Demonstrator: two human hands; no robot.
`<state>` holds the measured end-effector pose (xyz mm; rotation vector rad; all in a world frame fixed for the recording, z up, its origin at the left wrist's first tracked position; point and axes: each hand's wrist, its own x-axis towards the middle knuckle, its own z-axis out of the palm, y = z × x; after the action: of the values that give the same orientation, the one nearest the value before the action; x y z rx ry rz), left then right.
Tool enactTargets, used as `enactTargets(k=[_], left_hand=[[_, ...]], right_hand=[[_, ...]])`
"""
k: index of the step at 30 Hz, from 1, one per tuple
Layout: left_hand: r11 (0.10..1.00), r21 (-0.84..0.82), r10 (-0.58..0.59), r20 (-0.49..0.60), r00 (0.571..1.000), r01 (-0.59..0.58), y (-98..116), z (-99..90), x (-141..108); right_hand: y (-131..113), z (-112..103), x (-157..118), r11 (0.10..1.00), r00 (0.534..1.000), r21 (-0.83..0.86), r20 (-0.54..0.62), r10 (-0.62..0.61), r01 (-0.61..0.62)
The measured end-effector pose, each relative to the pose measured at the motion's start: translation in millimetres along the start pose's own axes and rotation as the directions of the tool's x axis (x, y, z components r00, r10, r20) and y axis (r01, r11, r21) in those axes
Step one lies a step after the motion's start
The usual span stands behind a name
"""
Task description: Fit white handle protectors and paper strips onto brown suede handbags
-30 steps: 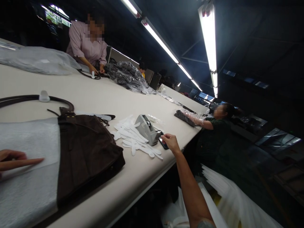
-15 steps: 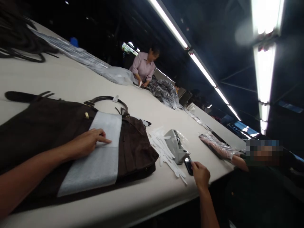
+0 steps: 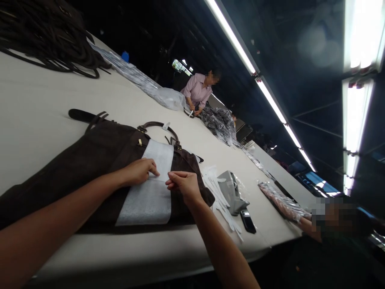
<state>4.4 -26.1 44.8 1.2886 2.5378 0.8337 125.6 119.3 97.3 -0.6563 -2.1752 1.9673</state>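
Note:
A dark brown handbag point(image 3: 111, 146) lies on the table, its curved handle point(image 3: 156, 123) pointing away from me. A band of white foam sheet point(image 3: 147, 204) is wrapped round its middle. My left hand point(image 3: 140, 171) holds the sheet down at its overlap, index finger pressed on it and the other fingers curled. Just right of it, my right hand point(image 3: 185, 184) is over the sheet's right edge, thumb and fingers pinched together. Whatever is in that pinch is too small or clear to make out. A grey tape dispenser point(image 3: 230, 192) stands to the right of the bag.
White paper-like strips point(image 3: 221, 200) lie beside the dispenser, and a black phone point(image 3: 248, 220) is in front of it. Dark straps point(image 3: 51, 40) are heaped at the far left. Plastic-wrapped goods point(image 3: 218, 124) lie near a co-worker point(image 3: 197, 92); another person sits at the right.
My right hand has left the tape dispenser and come left to the foam sheet, fingers pinched. My left hand stays pressed on the sheet. The view has shifted left.

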Motion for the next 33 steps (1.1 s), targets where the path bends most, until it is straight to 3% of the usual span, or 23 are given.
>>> enactTargets(k=[4, 14, 24, 33], left_hand=[[0.998, -0.059, -0.038, -0.035, 0.999, 0.036, 1.5, 1.4, -0.9], [0.99, -0.117, -0.085, -0.068, 0.994, 0.077, -3.7, 11.6, 2.9], [0.998, -0.063, -0.017, -0.054, 0.998, 0.013, -5.6, 11.1, 4.0], [0.991, 0.051, 0.119, 0.02, 0.993, -0.12, 11.1, -3.1, -10.7]], right_hand=[[5.5, 9.7, 23.4, 0.996, 0.995, -0.007, -0.046, 0.087, -0.088], [25.4, 7.2, 31.6, 0.974, 0.981, -0.12, 0.001, 0.196, -0.194], [19.0, 4.5, 48.9, 0.911, 0.944, -0.292, 0.064, 0.323, -0.292], [24.8, -9.4, 42.2, 0.887, 0.945, -0.406, 0.14, 0.297, -0.219]])
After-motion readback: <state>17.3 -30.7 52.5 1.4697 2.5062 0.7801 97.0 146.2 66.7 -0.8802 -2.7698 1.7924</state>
